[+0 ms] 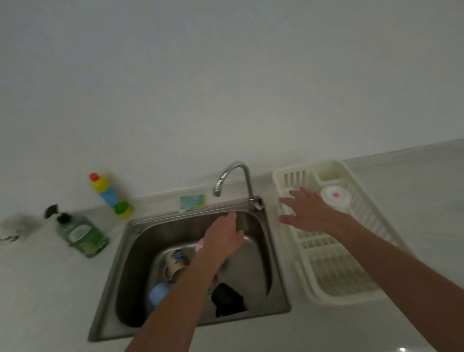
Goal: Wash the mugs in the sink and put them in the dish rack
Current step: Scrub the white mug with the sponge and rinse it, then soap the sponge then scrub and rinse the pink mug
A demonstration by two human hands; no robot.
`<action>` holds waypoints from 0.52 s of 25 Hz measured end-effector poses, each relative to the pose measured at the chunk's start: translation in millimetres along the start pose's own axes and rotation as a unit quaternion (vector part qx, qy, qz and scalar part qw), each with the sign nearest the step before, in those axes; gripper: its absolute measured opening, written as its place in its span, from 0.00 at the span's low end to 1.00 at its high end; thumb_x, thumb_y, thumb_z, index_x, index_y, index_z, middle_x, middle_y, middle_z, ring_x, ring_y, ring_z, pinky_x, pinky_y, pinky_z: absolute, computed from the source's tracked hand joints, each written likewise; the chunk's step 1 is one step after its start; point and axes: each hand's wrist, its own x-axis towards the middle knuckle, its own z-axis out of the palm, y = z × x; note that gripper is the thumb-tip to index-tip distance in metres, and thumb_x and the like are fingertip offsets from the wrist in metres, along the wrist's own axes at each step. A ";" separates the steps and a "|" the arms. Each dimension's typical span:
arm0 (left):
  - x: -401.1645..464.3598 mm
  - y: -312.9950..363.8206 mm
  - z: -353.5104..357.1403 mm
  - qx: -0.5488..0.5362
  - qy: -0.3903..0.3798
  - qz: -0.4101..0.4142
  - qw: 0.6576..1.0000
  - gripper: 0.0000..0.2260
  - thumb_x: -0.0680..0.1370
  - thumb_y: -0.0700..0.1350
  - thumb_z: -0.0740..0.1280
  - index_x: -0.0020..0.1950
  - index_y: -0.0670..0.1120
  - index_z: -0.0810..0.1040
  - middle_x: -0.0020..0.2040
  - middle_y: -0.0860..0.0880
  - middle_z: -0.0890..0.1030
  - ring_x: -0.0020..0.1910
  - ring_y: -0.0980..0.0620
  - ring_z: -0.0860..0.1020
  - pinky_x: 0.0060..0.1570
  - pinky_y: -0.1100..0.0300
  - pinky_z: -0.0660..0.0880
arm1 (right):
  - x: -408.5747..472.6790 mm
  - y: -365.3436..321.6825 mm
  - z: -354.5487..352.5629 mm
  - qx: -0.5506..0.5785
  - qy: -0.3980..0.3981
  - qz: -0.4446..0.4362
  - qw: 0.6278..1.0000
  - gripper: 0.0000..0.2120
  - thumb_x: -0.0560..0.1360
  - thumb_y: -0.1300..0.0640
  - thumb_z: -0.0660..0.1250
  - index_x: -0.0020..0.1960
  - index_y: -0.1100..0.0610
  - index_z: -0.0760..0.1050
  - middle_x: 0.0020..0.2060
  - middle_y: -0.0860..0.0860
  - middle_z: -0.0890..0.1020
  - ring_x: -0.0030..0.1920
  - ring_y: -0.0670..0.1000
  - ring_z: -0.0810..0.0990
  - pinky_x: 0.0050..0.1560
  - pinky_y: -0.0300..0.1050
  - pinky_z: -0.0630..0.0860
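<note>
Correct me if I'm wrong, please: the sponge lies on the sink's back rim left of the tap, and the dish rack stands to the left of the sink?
One detail is wrong. The head view shows the dish rack on the counter to the right of the sink, not the left. The rest holds: the sponge lies on the back rim, left of the tap.

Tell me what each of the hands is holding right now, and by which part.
Nothing is held. The left hand hangs open over the sink; the right hand is spread open above the rack.
</note>
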 end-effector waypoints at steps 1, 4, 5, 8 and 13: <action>-16.8 -26.7 -6.7 0.006 -0.004 -0.013 1.000 0.20 0.79 0.49 0.64 0.70 0.46 0.68 0.64 0.42 0.76 0.64 0.42 0.74 0.63 0.50 0.72 | -1.2 -28.2 6.9 -0.008 -0.005 -0.005 1.000 0.32 0.80 0.35 0.56 0.79 0.46 0.55 0.80 0.53 0.52 0.80 0.58 0.45 0.77 0.60 0.46; -56.7 -100.6 -20.7 0.014 -0.012 -0.046 0.999 0.19 0.80 0.48 0.63 0.69 0.45 0.68 0.64 0.42 0.75 0.63 0.42 0.74 0.61 0.50 0.72 | 0.6 -108.3 27.7 -0.039 -0.015 -0.025 0.999 0.31 0.78 0.35 0.58 0.76 0.48 0.62 0.76 0.54 0.63 0.77 0.58 0.57 0.75 0.56 0.57; -64.0 -119.9 -23.3 0.013 -0.014 -0.057 0.998 0.19 0.80 0.48 0.63 0.70 0.46 0.67 0.65 0.42 0.75 0.64 0.43 0.74 0.61 0.50 0.72 | 2.8 -130.1 33.2 -0.047 -0.021 -0.030 0.998 0.32 0.77 0.33 0.58 0.76 0.48 0.63 0.75 0.54 0.65 0.76 0.57 0.59 0.75 0.56 0.59; -72.2 -160.7 -27.0 -0.002 -0.020 -0.083 0.996 0.22 0.81 0.49 0.63 0.73 0.45 0.63 0.66 0.42 0.75 0.63 0.43 0.75 0.59 0.52 0.72 | 13.1 -178.7 48.0 -0.047 -0.041 -0.025 0.998 0.35 0.77 0.32 0.57 0.78 0.48 0.59 0.77 0.57 0.61 0.77 0.58 0.57 0.76 0.56 0.56; -44.0 -199.5 -19.3 -0.012 -0.055 -0.084 0.995 0.26 0.80 0.50 0.64 0.75 0.43 0.60 0.64 0.42 0.76 0.62 0.43 0.76 0.60 0.51 0.74 | 50.6 -219.8 68.7 -0.028 -0.067 -0.022 0.997 0.34 0.79 0.36 0.58 0.79 0.50 0.56 0.79 0.59 0.55 0.79 0.59 0.52 0.77 0.60 0.53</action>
